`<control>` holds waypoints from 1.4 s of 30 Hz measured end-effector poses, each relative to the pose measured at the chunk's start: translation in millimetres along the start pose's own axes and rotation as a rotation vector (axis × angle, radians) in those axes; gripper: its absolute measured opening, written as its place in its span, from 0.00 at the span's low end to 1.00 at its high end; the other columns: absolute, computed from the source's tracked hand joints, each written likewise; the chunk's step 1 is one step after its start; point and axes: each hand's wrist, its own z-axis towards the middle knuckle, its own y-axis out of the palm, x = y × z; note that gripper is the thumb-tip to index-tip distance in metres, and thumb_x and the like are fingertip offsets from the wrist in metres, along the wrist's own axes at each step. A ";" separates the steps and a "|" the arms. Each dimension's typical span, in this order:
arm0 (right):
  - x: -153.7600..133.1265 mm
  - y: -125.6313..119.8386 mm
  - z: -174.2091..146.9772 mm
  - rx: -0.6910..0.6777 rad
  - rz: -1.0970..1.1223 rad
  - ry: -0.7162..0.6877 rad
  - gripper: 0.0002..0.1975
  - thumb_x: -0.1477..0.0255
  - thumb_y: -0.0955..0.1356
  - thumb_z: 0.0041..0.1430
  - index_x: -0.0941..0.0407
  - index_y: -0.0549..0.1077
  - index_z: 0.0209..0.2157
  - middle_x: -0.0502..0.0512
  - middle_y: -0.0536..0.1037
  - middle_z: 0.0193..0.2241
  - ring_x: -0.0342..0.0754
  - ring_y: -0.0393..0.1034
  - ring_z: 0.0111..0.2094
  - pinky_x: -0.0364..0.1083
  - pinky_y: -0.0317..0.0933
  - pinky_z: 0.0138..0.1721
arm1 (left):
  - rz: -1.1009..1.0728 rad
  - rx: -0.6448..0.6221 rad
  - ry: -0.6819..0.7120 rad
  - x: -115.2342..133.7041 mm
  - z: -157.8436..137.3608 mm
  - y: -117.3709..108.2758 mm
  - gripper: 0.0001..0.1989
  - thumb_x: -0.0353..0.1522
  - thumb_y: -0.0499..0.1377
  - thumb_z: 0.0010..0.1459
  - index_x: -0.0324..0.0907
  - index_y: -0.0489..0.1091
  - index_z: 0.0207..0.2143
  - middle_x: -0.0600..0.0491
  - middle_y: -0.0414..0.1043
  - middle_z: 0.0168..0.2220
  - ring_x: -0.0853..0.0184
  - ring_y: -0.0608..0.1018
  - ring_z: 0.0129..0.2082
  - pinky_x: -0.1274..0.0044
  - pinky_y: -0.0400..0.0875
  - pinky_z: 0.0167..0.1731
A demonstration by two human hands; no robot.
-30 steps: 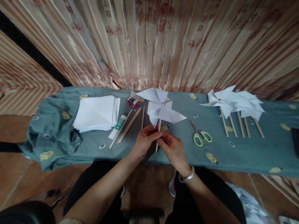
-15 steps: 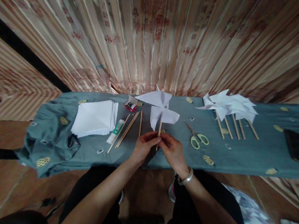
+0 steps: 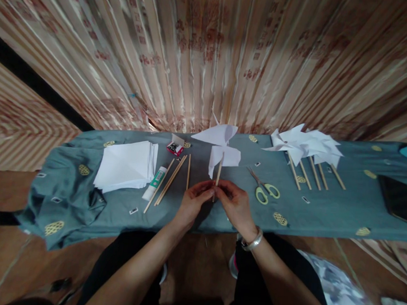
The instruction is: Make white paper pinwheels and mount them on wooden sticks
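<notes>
While hands (image 3: 235, 204) hold pinwheel (image 3: 229, 157) | red box (image 3: 180, 151): dark bits (image 3: 172, 146) | bag (image 3: 363, 300): paper (image 3: 340, 282)

The left hand (image 3: 193, 200) and right hand (image 3: 235, 205) pinch a white paper pinwheel (image 3: 229, 157) by its slim wooden stick (image 3: 219, 171); green-handled metal scissors (image 3: 263, 184) lie to their right.

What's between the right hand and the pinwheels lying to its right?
In the head view, the green-handled scissors lie on the patterned cloth between the right hand and the paper pinwheels.
</notes>
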 end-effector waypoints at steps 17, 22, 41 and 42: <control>1.0 2.3 3.1 0.006 -0.067 -0.003 0.09 0.67 0.67 0.57 0.54 0.77 0.37 0.52 0.80 0.29 0.50 0.74 0.34 0.47 0.65 0.39 | 0.084 0.049 0.313 25.2 11.1 7.9 0.13 0.31 0.70 0.40 0.41 0.78 0.32 0.55 0.76 0.27 0.71 0.75 0.28 0.76 0.70 0.36; 1.4 2.1 3.2 -0.001 -0.100 -0.008 0.10 0.68 0.66 0.58 0.54 0.77 0.38 0.52 0.80 0.29 0.50 0.75 0.34 0.47 0.65 0.39 | 0.089 0.083 0.281 25.1 8.5 9.3 0.11 0.33 0.70 0.39 0.39 0.78 0.29 0.55 0.76 0.23 0.73 0.72 0.23 0.78 0.67 0.29; 2.8 7.8 -1.6 -0.042 -0.151 -0.062 0.10 0.70 0.63 0.59 0.55 0.76 0.33 0.50 0.77 0.25 0.47 0.70 0.30 0.44 0.61 0.34 | 0.281 -0.024 0.160 23.0 1.0 12.6 0.14 0.42 0.68 0.42 0.38 0.76 0.20 0.54 0.72 0.17 0.75 0.64 0.15 0.79 0.56 0.17; 3.0 7.9 -1.6 -0.052 -0.141 -0.063 0.10 0.69 0.63 0.59 0.55 0.76 0.33 0.50 0.78 0.26 0.47 0.71 0.30 0.44 0.61 0.35 | 0.295 -0.022 0.157 22.7 1.6 12.0 0.15 0.42 0.68 0.42 0.38 0.75 0.19 0.54 0.71 0.17 0.75 0.64 0.15 0.79 0.54 0.17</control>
